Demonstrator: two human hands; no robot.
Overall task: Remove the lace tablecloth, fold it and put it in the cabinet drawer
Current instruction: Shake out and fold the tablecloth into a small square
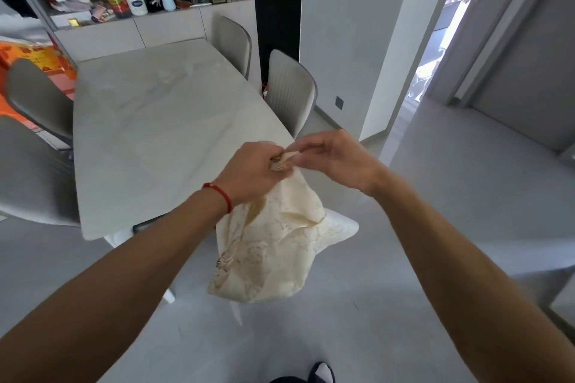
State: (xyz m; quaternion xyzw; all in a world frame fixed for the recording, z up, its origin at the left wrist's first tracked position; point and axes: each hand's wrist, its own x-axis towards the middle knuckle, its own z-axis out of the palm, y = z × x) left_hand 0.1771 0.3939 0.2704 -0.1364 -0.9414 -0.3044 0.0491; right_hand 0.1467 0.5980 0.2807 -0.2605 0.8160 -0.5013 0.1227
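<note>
While lace tablecloth (273, 246) hangs bunched beside table (161, 121), fingers of left hand (249, 174) and right hand (336, 158) pinch its top.

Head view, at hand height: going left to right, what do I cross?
Grey chair → marble table → left hand → gathered top of the lace tablecloth, pinched by both hands → right hand → open doorway.

1 head-worn camera looks forward and down, close over both forearms, toward the dining table (161, 121) and floor (435, 227).
</note>
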